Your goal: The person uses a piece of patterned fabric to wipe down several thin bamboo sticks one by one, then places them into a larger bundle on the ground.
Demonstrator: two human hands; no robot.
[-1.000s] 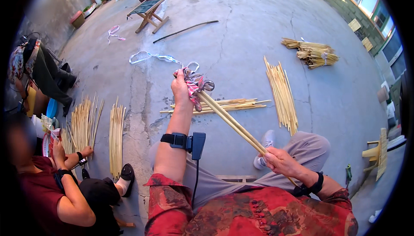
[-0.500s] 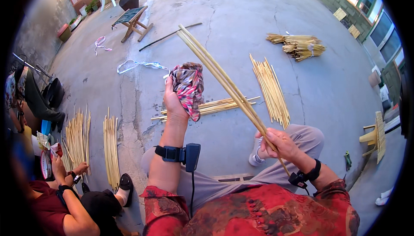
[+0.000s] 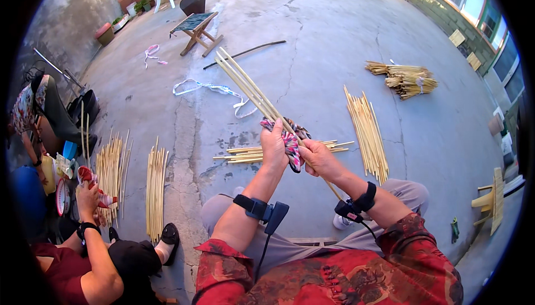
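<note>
Several long pale stalks [image 3: 245, 85] slant up and to the left in front of me. My left hand [image 3: 274, 144] is closed on a crumpled patterned cloth [image 3: 291, 150] in pink, black and cream, which is wrapped about the stalks. Just right of the cloth, my right hand [image 3: 319, 158] grips the same stalks near their lower part. Their thin end points down toward my right wrist. Beyond my hands, a loose pile of similar stalks [image 3: 245, 155] lies crosswise on the concrete, partly hidden by my hands.
A row of stalks [image 3: 368, 138] lies to the right, with a tied bundle [image 3: 409, 79] beyond it. More stalks [image 3: 157, 193] lie at left, beside a seated co-worker [image 3: 100, 271] holding a red and white cloth. A folding stool [image 3: 196, 29] and a dark stick [image 3: 245, 54] are farther off.
My left hand has brought the cloth right and down onto the stalks and closed around them. My right hand has moved up and left along with the stalks, close to the left.
</note>
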